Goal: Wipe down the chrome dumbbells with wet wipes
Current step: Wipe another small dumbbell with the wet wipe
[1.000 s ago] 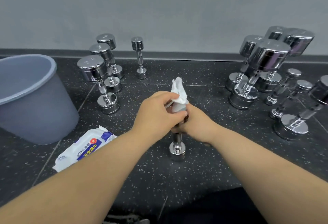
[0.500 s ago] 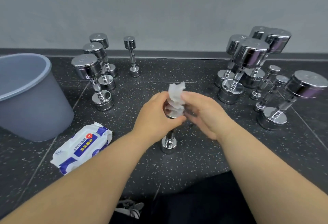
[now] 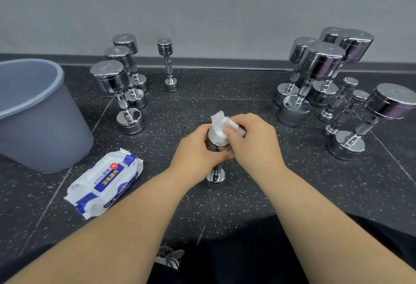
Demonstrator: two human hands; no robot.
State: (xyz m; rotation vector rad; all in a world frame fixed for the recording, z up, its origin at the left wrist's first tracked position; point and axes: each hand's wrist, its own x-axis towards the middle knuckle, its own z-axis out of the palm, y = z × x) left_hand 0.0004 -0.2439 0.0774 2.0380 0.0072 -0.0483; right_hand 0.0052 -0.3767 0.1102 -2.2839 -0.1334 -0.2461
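A small chrome dumbbell [image 3: 215,176] stands upright on the dark speckled floor in the middle. My left hand [image 3: 198,148] grips its upper head from the left. My right hand [image 3: 254,144] pinches a crumpled white wet wipe [image 3: 219,123] and holds it on top of that head. The dumbbell's shaft is mostly hidden behind my hands; only its lower head shows.
A wet wipe pack [image 3: 105,182] lies left of my arms. A grey bucket [image 3: 33,114] stands at far left. Several chrome dumbbells stand at back left [image 3: 117,90] and several larger ones at right [image 3: 315,76]. A grey wall runs behind.
My right hand rose from the shaft and closed over the wipe on the upper head. The left hand stayed on the head. The view shifted slightly.
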